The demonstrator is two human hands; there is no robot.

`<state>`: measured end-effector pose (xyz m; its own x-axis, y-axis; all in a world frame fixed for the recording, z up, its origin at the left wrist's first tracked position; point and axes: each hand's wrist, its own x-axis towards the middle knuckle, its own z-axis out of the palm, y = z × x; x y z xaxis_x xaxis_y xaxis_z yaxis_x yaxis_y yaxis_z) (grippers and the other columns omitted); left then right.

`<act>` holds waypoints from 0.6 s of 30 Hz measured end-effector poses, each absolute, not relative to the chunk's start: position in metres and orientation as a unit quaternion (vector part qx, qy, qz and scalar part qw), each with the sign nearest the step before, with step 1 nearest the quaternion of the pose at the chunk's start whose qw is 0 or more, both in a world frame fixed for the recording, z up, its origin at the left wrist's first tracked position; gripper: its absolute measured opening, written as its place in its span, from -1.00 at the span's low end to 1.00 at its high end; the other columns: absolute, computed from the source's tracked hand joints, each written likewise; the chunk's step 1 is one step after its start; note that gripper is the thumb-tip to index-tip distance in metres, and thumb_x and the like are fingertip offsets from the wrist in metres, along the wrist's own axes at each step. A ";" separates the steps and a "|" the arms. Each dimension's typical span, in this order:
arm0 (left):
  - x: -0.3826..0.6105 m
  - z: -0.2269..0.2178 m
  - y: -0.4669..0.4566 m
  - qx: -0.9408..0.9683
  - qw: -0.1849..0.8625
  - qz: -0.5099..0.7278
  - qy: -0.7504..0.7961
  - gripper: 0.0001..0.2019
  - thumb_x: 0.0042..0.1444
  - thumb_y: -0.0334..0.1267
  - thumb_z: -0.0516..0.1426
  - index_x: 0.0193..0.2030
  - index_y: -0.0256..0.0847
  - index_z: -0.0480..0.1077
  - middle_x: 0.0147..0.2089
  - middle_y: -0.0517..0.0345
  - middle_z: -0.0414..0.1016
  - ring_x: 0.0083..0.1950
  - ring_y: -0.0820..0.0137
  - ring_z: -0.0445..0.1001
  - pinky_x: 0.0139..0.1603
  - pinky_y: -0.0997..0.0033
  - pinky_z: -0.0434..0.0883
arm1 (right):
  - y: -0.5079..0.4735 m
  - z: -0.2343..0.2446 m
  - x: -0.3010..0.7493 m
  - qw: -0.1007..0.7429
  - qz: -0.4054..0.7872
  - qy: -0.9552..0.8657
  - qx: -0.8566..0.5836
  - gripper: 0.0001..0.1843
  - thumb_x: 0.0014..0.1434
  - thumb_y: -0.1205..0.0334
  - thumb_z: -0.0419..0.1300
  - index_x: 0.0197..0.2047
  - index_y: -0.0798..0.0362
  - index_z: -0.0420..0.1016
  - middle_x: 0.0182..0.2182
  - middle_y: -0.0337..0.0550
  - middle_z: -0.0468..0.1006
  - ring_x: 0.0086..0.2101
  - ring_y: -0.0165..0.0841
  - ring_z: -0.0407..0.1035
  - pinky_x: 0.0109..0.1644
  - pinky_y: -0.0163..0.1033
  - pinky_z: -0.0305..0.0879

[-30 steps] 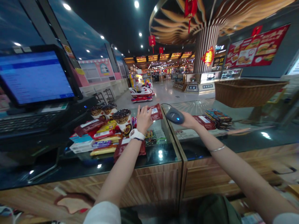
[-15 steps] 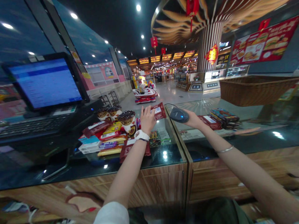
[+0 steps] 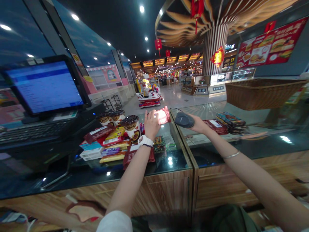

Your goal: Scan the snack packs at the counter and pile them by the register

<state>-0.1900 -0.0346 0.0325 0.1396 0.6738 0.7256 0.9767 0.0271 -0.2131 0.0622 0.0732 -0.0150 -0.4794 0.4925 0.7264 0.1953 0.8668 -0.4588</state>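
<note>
My left hand (image 3: 151, 124), with a white watch at the wrist, grips a red snack packet (image 3: 163, 115) held up above the glass counter (image 3: 169, 161). A bright light falls on the packet's face. My right hand (image 3: 198, 124) is closed round a dark barcode scanner (image 3: 184, 119), whose head is turned toward the packet, a short gap away. Below my left arm lies a pile of snack packets (image 3: 108, 145) and three chocolate-topped cups (image 3: 129, 124). A second stack of red and blue packets (image 3: 223, 122) rests on the glass to the right of the scanner.
A till screen (image 3: 45, 87) and keyboard (image 3: 31, 130) stand at the left. A wicker basket (image 3: 263, 91) sits on the counter at the far right. Beyond the counter a mall floor holds a kiddie ride (image 3: 148, 96) and shop stalls.
The packet's face now glows bright under the scanner's light. The blue light on top of the scanner no longer shows. Both hands stay almost where they were.
</note>
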 end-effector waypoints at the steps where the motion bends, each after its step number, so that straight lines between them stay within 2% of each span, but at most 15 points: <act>1: -0.190 0.032 -0.034 -0.665 0.359 -0.214 -0.620 -0.57 -0.02 -0.42 0.15 0.06 -0.28 0.37 0.26 -0.21 0.36 0.30 0.06 0.32 0.49 -0.09 0.04 | 0.073 -0.015 0.062 0.466 0.159 -0.846 -0.206 -0.46 -0.02 0.11 0.34 0.06 0.03 0.51 -0.06 -0.06 0.64 0.00 -0.10 0.51 0.15 -0.02 0.38; 9: -0.191 0.033 -0.035 -0.668 0.346 -0.221 -0.620 -0.59 -0.06 -0.39 0.21 -0.01 -0.20 0.38 0.27 -0.18 0.35 0.30 0.02 0.31 0.48 -0.16 0.02 | 0.067 -0.009 0.062 0.461 0.163 -0.847 -0.210 -0.46 0.00 0.11 0.33 0.08 0.04 0.50 -0.05 -0.04 0.64 -0.02 -0.12 0.52 0.13 -0.02 0.39; 18: -0.188 0.035 -0.038 -0.665 0.346 -0.221 -0.624 -0.62 -0.03 -0.39 0.19 -0.01 -0.23 0.39 0.24 -0.21 0.37 0.28 0.03 0.33 0.49 -0.12 0.01 | 0.071 -0.013 0.062 0.450 0.146 -0.855 -0.214 -0.45 0.04 0.13 0.30 0.13 0.02 0.47 -0.02 -0.05 0.62 0.01 -0.11 0.50 0.10 -0.06 0.39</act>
<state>-0.1875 -0.0378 0.0355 0.1236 0.6775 0.7251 0.9827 0.0181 -0.1844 0.0624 0.0708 -0.0127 -0.5045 0.4963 0.7065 0.2342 0.8663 -0.4413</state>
